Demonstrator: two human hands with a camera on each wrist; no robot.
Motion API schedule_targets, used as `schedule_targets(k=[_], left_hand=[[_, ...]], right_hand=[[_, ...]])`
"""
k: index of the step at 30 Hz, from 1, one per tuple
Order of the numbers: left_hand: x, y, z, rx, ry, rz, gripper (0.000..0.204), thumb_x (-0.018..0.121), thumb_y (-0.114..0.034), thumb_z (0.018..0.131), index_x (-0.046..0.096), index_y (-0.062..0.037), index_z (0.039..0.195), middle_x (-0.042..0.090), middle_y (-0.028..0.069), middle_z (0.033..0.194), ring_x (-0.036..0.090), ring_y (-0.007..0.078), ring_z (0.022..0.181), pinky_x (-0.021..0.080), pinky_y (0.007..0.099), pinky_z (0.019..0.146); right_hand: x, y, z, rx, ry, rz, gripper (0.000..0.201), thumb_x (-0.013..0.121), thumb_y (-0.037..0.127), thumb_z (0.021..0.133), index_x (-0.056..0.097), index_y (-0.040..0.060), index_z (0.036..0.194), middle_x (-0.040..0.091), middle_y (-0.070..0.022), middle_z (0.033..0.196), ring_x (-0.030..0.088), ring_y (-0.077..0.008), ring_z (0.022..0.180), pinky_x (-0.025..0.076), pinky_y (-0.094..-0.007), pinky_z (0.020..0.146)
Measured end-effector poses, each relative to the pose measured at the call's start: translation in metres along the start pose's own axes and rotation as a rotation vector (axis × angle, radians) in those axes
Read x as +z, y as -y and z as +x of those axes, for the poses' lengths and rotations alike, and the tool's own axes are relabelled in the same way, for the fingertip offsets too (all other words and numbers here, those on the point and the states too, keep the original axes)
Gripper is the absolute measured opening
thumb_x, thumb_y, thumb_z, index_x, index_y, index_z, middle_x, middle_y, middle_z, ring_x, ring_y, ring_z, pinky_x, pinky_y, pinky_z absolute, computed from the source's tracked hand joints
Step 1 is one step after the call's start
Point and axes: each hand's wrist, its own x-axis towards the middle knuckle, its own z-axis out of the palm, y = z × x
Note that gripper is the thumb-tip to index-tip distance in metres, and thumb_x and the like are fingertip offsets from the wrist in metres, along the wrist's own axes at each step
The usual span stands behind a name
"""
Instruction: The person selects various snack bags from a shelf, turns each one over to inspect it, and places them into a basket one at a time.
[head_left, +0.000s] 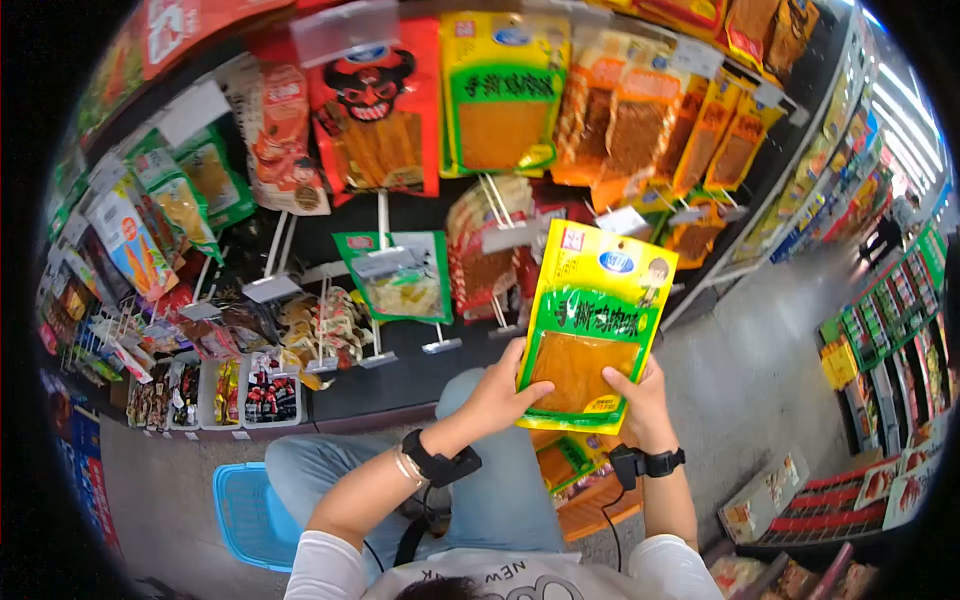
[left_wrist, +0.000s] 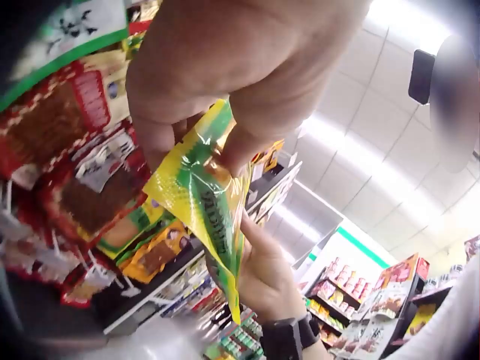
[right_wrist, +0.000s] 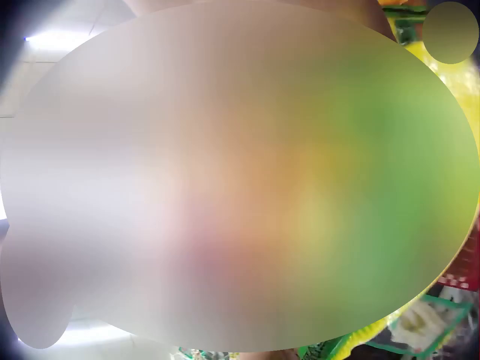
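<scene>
A yellow and green snack packet (head_left: 585,340) is held upright in front of the shelf, its printed front facing the head camera. The left hand (head_left: 503,390) pinches its lower left edge, thumb on the front and fingers behind. On the opposite edge the right hand (head_left: 643,398) grips it the same way. In the left wrist view the packet (left_wrist: 206,176) is seen at a slant between the left hand (left_wrist: 240,67) and the right hand (left_wrist: 266,281). Most of the right wrist view is blurred; a yellow edge of the packet (right_wrist: 364,337) shows.
Snack packets hang on hooks ahead, including a similar yellow one (head_left: 505,100) and a red one (head_left: 375,120). Small bins (head_left: 272,395) line the lower shelf. A blue basket (head_left: 240,520) stands on the floor at left, an orange container (head_left: 600,508) below the hands. An aisle (head_left: 740,350) runs along the right.
</scene>
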Motion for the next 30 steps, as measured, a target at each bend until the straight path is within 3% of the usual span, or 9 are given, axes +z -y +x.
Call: schedule_targets(k=[3,4,7,9,13,20,27,28,30], left_hand=[[0.044,0.05,-0.008,-0.085,0.108,0.065,0.053,0.066,-0.014,0.08,0.036,-0.0045,0.122,0.06,0.0202,0.101,0.061,0.0357,0.095,0.047,0.0398,0.079],[0.053,0.051,-0.007,-0.245,0.224,0.074,0.055,0.066,-0.013,0.081,0.035,-0.0016,0.125,0.056,0.0143,0.109,0.054,0.0225,0.105,0.043,0.0336,0.087],[0.103,0.126,-0.006,-0.339,0.341,0.158,0.06,0.066,-0.013,0.08,0.033,-0.0008,0.128,0.057,0.0137,0.107,0.055,0.0227,0.103,0.043,0.0343,0.087],[0.126,0.139,-0.002,-0.65,0.344,0.048,0.065,0.065,-0.013,0.08,0.03,-0.0005,0.132,0.058,0.0129,0.107,0.057,0.0213,0.098,0.044,0.0337,0.086],[0.145,0.15,0.018,-0.672,0.203,0.005,0.061,0.057,-0.006,0.083,0.027,-0.0011,0.135,0.059,0.0126,0.107,0.058,0.0194,0.092,0.047,0.0312,0.078],[0.146,0.154,0.03,-0.766,0.269,-0.189,0.055,0.057,-0.004,0.083,0.032,-0.0044,0.132,0.056,0.0112,0.115,0.057,0.0174,0.092,0.045,0.0319,0.076],[0.128,0.138,0.049,-0.818,0.261,-0.228,0.048,0.057,-0.009,0.084,0.039,-0.0076,0.128,0.056,0.007,0.116,0.057,0.0172,0.097,0.045,0.0348,0.081],[0.125,0.133,0.052,-0.819,0.267,-0.22,0.048,0.057,-0.01,0.083,0.04,-0.0077,0.128,0.056,0.0067,0.116,0.057,0.0171,0.097,0.045,0.0347,0.081],[0.118,0.13,0.058,-0.812,0.258,-0.204,0.046,0.057,-0.01,0.083,0.042,-0.0075,0.127,0.057,0.0059,0.114,0.058,0.0171,0.097,0.045,0.0336,0.082]], right_hand=[[-0.039,-0.05,-0.031,0.121,-0.113,0.082,0.039,0.068,-0.001,0.077,0.052,0.0006,0.113,0.061,-0.0077,0.107,0.059,-0.0147,0.094,0.048,-0.0288,0.084],[-0.052,-0.066,-0.041,0.157,-0.153,0.099,0.039,0.068,-0.002,0.077,0.053,0.0008,0.113,0.061,-0.0077,0.108,0.059,-0.0147,0.094,0.048,-0.0287,0.083],[-0.089,-0.114,-0.074,0.139,-0.34,-0.007,0.038,0.066,-0.003,0.078,0.052,0.0013,0.114,0.061,-0.0073,0.108,0.06,-0.0145,0.093,0.048,-0.0282,0.083],[-0.109,-0.14,-0.096,0.138,-0.492,-0.006,0.035,0.066,-0.002,0.079,0.054,0.0015,0.111,0.062,-0.0063,0.106,0.06,-0.0144,0.093,0.048,-0.0281,0.082],[-0.148,-0.189,-0.125,0.135,-0.693,-0.099,0.033,0.065,-0.004,0.079,0.053,0.001,0.109,0.062,-0.0065,0.104,0.059,-0.0156,0.092,0.048,-0.0282,0.08],[-0.197,-0.308,-0.15,0.377,-0.882,-0.245,0.033,0.068,0.0,0.076,0.055,0.0005,0.106,0.063,-0.0087,0.099,0.06,-0.0195,0.088,0.047,-0.0328,0.077],[-0.199,-0.41,-0.145,0.72,-0.727,-0.093,0.022,0.055,-0.004,0.083,0.055,0.004,0.104,0.063,-0.0089,0.094,0.061,-0.0226,0.074,0.051,-0.0355,0.064],[-0.208,-0.441,-0.153,0.803,-0.647,-0.04,0.029,0.062,0.011,0.08,0.057,-0.0022,0.105,0.064,-0.0187,0.093,0.062,-0.0308,0.078,0.049,-0.0411,0.059],[-0.21,-0.441,-0.152,1.0,-0.497,-0.345,0.021,0.057,0.013,0.081,0.06,-0.0019,0.095,0.064,-0.0201,0.082,0.063,-0.0325,0.073,0.049,-0.0411,0.056]])
